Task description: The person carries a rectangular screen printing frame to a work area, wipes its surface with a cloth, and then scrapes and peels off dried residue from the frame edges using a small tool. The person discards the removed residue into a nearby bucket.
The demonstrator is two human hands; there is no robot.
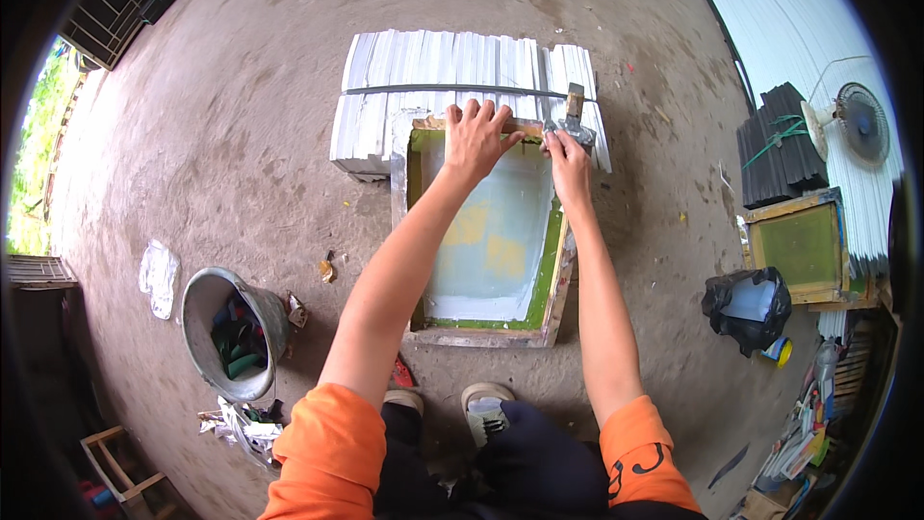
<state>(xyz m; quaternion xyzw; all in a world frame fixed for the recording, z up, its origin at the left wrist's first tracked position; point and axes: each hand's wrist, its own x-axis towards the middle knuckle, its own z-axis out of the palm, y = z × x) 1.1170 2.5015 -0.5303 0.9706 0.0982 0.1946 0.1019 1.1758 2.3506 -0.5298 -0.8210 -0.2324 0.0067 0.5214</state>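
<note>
A wooden-framed printing screen [553, 323] lies in front of me, its mesh pale in the middle with yellowish patches and green along the edges. Its far end rests on a strapped stack of white sheets [438, 63]. My left hand [474, 143] curls its fingers over the frame's far bar, the thumb stretched toward the right. At the far right corner, my right hand [570, 162] is closed with fingers pinched on a grey metal clamp-like piece [575, 120], which stands up from the frame's corner. The fingertips partly hide where it meets the wood.
A grey bucket [214, 332] with dark contents stands at left, near crumpled plastic [159, 277]. On the right are a black bag-lined container [746, 303], another green screen [797, 248], dark bundled sheets [780, 149] and a fan [859, 125]. My shoes [484, 414] are close below the frame.
</note>
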